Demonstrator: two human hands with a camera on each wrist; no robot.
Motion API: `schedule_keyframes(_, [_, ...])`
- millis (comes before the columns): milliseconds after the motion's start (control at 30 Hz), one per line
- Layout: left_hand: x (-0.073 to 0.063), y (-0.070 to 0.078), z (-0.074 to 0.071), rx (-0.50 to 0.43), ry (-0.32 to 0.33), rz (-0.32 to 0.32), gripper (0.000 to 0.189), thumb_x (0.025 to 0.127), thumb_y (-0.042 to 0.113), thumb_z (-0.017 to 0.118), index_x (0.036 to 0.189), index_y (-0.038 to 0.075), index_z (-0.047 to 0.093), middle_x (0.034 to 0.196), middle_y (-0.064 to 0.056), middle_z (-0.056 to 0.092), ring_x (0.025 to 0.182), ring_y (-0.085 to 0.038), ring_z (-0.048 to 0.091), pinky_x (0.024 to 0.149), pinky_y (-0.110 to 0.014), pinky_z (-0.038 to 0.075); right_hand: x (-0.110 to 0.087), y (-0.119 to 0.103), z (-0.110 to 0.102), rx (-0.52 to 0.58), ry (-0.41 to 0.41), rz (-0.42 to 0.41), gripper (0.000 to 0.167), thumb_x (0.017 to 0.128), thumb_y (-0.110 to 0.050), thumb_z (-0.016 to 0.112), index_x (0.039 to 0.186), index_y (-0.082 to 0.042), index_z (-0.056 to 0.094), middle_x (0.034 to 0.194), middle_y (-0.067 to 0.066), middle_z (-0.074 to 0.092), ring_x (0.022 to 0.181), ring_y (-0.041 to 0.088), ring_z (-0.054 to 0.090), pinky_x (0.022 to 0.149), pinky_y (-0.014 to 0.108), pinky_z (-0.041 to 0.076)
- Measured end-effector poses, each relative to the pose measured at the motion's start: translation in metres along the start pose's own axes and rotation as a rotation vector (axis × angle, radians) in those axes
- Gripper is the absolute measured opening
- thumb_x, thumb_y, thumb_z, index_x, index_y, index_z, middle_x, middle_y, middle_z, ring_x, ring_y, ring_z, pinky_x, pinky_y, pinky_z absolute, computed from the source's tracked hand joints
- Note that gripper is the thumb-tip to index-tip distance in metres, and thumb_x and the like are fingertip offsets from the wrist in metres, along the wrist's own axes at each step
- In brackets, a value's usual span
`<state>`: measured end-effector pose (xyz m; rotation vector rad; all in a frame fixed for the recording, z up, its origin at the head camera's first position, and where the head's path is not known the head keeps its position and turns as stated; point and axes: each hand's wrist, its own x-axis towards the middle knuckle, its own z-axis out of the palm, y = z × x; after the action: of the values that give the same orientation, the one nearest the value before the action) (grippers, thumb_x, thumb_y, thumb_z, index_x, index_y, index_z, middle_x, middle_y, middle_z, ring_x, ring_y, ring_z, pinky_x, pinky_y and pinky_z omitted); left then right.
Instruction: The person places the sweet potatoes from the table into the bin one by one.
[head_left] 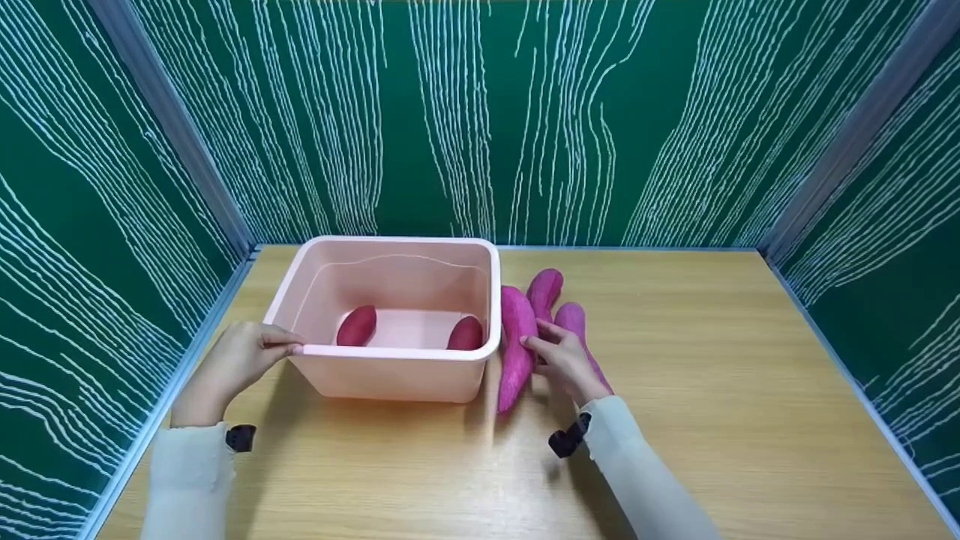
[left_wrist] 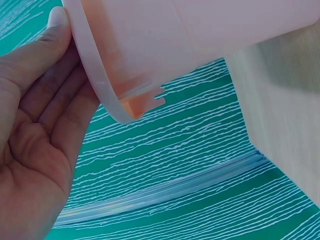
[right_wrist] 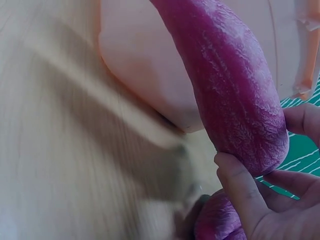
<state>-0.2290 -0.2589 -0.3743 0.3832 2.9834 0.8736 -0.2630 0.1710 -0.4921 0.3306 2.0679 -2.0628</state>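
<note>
A pale pink plastic bin (head_left: pixel 397 379) stands on the table, two dark red sweet potatoes (head_left: pixel 357 326) lying inside, one at each side. My left hand (head_left: pixel 236 364) pinches the bin's near left corner; in the left wrist view its thumb lies against the rim (left_wrist: pixel 95 70). Beside the bin's right wall, my right hand (head_left: pixel 566 364) grips a long magenta sweet potato (head_left: pixel 516 375). Its thumb and fingers are around one end of it in the right wrist view, and the tapered end points toward me. Two more magenta sweet potatoes (head_left: pixel 573 319) lie beyond and beside this hand, partly covered by it.
The wooden table (head_left: pixel 735 390) extends to the right and in front of the bin. Green walls with white wavy lines (head_left: pixel 450 112) enclose it at the back and both sides, with metal posts (head_left: pixel 176 127) in the corners.
</note>
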Motion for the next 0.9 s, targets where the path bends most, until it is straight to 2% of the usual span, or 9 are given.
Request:
schedule_keyframes(100, [0.000,0.001,-0.001,-0.014,-0.011,-0.011,0.022,0.087,0.009,0.070,0.107,0.004,0.074,0.106,-0.019,0.071,0.102,-0.040,0.064,0.090,-0.052,0.052,0.000,-0.002,-0.003,-0.003,-0.016,0.007,0.068,0.092,-0.016,0.062,0.151,-0.005,0.028,0.143,0.016,0.044,0.093,0.014,0.063,0.089,0.036,0.056])
schedule_keyframes(167, [0.000,0.001,-0.001,-0.021,-0.015,-0.017,0.022,0.087,0.010,0.070,0.108,0.004,0.073,0.107,-0.019,0.071,0.103,-0.041,0.064,0.091,-0.052,0.052,0.000,-0.004,-0.004,0.000,-0.021,0.015,0.069,0.092,-0.017,0.062,0.151,-0.006,0.028,0.144,0.015,0.043,0.095,0.015,0.063,0.089,0.036,0.056])
schedule_keyframes(367, [0.000,0.000,-0.001,-0.021,-0.015,-0.013,0.021,0.086,0.010,0.070,0.107,0.005,0.074,0.106,-0.019,0.072,0.104,-0.040,0.064,0.090,-0.052,0.052,-0.002,-0.009,-0.007,-0.029,-0.015,0.011,0.066,0.092,-0.019,0.063,0.150,-0.008,0.032,0.142,0.014,0.045,0.092,0.017,0.061,0.078,0.031,0.056])
schedule_keyframes(567, [-0.001,0.001,0.000,-0.027,-0.014,-0.012,0.021,0.086,0.009,0.070,0.107,0.006,0.074,0.107,-0.018,0.072,0.103,-0.040,0.064,0.091,-0.052,0.052,-0.002,-0.015,-0.012,-0.064,-0.007,0.040,0.067,0.091,-0.025,0.065,0.150,-0.014,0.034,0.144,0.011,0.044,0.105,0.021,0.060,0.089,0.035,0.056])
schedule_keyframes(733, [0.000,0.000,0.000,-0.030,-0.010,-0.006,0.020,0.086,0.009,0.070,0.106,0.006,0.075,0.106,-0.018,0.072,0.102,-0.039,0.064,0.090,-0.052,0.052,-0.001,-0.021,-0.016,-0.097,0.007,0.066,0.068,0.090,-0.030,0.068,0.149,-0.019,0.037,0.139,0.010,0.046,0.102,0.021,0.060,0.081,0.027,0.058])
schedule_keyframes(900, [0.000,-0.001,0.001,0.001,0.016,0.011,0.019,0.086,0.010,0.070,0.104,0.006,0.075,0.104,-0.018,0.072,0.097,-0.036,0.064,0.089,-0.052,0.054,-0.001,-0.027,-0.018,-0.089,0.010,0.057,0.066,0.090,-0.027,0.067,0.149,-0.016,0.037,0.140,0.010,0.044,0.102,0.019,0.057,0.078,0.024,0.056])
